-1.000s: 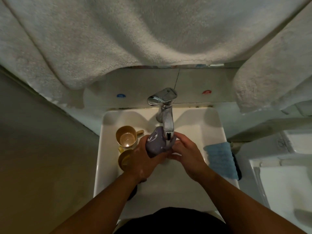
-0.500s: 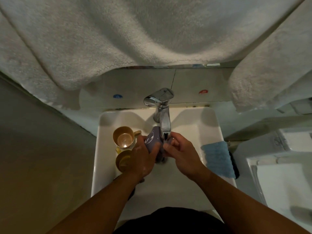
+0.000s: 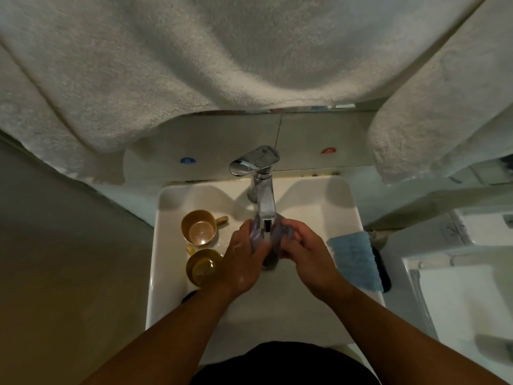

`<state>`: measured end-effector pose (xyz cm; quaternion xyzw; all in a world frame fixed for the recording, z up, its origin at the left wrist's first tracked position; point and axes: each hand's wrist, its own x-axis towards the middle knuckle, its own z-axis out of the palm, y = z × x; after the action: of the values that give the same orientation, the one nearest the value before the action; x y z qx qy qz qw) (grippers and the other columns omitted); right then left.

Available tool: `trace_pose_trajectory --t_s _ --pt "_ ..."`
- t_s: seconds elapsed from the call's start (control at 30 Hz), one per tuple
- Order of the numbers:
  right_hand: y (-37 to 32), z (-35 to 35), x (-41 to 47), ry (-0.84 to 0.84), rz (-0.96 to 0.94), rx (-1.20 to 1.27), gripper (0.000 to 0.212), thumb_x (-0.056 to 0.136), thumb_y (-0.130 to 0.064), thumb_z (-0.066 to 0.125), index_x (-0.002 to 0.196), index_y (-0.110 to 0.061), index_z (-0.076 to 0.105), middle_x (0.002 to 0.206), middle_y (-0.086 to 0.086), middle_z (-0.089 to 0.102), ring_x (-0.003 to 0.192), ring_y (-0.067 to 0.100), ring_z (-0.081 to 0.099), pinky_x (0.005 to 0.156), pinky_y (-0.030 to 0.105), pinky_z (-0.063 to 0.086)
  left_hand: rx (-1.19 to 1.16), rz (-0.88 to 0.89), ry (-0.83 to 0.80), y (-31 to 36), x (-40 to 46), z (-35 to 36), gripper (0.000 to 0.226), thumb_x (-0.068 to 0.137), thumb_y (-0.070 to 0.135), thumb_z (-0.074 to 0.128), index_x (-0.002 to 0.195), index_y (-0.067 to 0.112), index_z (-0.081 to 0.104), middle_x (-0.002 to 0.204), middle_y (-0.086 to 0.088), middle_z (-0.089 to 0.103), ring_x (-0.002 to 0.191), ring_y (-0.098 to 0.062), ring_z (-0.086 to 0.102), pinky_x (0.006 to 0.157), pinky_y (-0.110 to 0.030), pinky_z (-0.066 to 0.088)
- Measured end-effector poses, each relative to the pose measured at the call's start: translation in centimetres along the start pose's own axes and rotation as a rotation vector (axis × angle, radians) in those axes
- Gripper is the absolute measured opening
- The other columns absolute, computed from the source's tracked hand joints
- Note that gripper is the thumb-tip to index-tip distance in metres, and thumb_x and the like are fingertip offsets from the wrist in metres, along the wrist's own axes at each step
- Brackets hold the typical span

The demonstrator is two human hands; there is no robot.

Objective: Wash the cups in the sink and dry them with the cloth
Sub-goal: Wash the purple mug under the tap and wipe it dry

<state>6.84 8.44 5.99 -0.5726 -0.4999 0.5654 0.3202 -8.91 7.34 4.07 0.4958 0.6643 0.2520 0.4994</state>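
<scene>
Both hands, left hand and right hand, had a grip grasping the purple cup under the faucet.

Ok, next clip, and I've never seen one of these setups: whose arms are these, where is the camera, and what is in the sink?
There is no machine here. A person wears a wide-angle camera on the head, looking down, so the two bare arms coming up from the bottom edge are their own.

The white sink has a chrome tap at the back. Both hands meet under its spout: the left hand and the right hand each have a grip on a purple cup, which is largely hidden by the fingers and spout.

Two brownish cups wait on the sink's left side: the far cup and the near cup. A blue cloth lies on the right rim. Pale towels hang overhead.
</scene>
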Motion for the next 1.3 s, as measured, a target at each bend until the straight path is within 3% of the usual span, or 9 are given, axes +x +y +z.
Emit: trace_pose_trajectory --t_s 0.13,0.33,0.47,0.57,0.67,0.8,1.0,1.17,1.3 --pt "0.4 -0.1 -0.2 -0.023 -0.030 -0.062 0.026 0.102 -0.012 0.052 0.120 -0.026 0.063 0.107 -0.010 0.070 0.102 0.011 0.066 0.086 0.032 0.057 0.127 -0.040 0.048 1.0 0.4 0.6 0.048 0.095 0.056 0.056 0.130 0.026 0.046 0.118 -0.003 0.055 0.102 -0.023 0.061 0.089 -0.039 0.054" --pt "0.8 -0.2 -0.4 -0.037 -0.050 -0.097 0.029 0.102 -0.007 0.049 0.123 -0.023 0.062 0.111 -0.007 0.068 0.102 0.008 0.064 0.084 0.025 0.057 -0.094 -0.075 -0.071 -0.2 0.7 -0.5 0.070 0.072 0.076 0.065 0.130 0.040 0.050 0.123 0.005 0.064 0.109 -0.016 0.065 0.095 -0.047 0.057" --pt "1.1 0.0 -0.2 -0.018 -0.047 -0.025 0.021 0.103 -0.007 0.049 0.115 -0.019 0.061 0.102 -0.002 0.069 0.092 0.013 0.066 0.074 0.024 0.055 -0.208 -0.059 -0.115 -1.5 0.5 -1.3 0.100 0.054 0.048 0.093 0.139 0.044 0.040 0.131 0.008 0.062 0.114 -0.017 0.065 0.090 -0.042 0.060" --pt "1.0 0.2 -0.1 -0.009 -0.007 0.071 0.028 0.096 -0.004 0.061 0.120 -0.020 0.055 0.092 -0.005 0.067 0.085 0.016 0.069 0.074 0.034 0.061 -0.295 -0.073 -0.110 -1.5 0.0 -1.4 0.098 0.063 0.027 0.096 0.140 0.045 0.037 0.131 0.009 0.059 0.114 -0.020 0.064 0.084 -0.046 0.062" --pt "0.8 0.7 0.5 -0.016 0.052 -0.003 0.037 0.100 -0.026 0.060 0.133 -0.037 0.048 0.109 -0.003 0.065 0.091 0.018 0.070 0.072 0.039 0.064 -0.301 -0.031 -0.088 -2.1 -0.4 -1.2 0.106 0.062 0.022 0.096 0.147 0.039 0.035 0.134 0.006 0.058 0.114 -0.023 0.064 0.077 -0.040 0.064" --pt "0.7 1.5 1.4 0.001 0.071 -0.134 0.019 0.105 -0.034 0.045 0.121 -0.041 0.054 0.105 0.002 0.069 0.078 0.022 0.071 0.051 0.028 0.056 -0.214 0.029 -0.033 -2.6 -0.7 -1.2 0.097 0.061 0.019 0.097 0.142 0.026 0.043 0.129 0.008 0.062 0.110 -0.010 0.065 0.082 -0.024 0.059" --pt "1.3 2.2 1.8 0.030 0.072 -0.156 0.021 0.096 -0.048 0.042 0.098 -0.038 0.061 0.095 -0.004 0.067 0.087 0.022 0.068 0.079 0.052 0.059 -0.309 -0.029 -0.061 -2.6 -1.5 -2.3 0.088 0.068 0.005 0.091 0.140 0.027 0.045 0.124 0.006 0.065 0.101 -0.004 0.069 0.073 -0.025 0.060" --pt "0.7 1.2 1.4 -0.169 -0.061 -0.195 0.009 0.096 -0.025 0.065 0.100 -0.031 0.060 0.102 -0.007 0.065 0.094 0.003 0.062 0.080 0.019 0.051 -0.213 -0.020 -0.039 -2.7 -1.8 -2.4 0.093 0.062 0.006 0.094 0.131 0.041 0.043 0.116 0.013 0.065 0.090 -0.001 0.069 0.066 -0.020 0.058" --pt "1.4 0.9 1.8 0.015 0.039 -0.135 0.019 0.097 -0.037 0.060 0.080 -0.029 0.059 0.081 -0.001 0.066 0.082 0.021 0.066 0.082 0.049 0.059 -0.180 0.021 -0.020 -2.8 -1.7 -1.7 0.093 0.061 0.022 0.097 0.136 0.037 0.044 0.124 0.017 0.060 0.108 -0.002 0.062 0.077 -0.012 0.054"
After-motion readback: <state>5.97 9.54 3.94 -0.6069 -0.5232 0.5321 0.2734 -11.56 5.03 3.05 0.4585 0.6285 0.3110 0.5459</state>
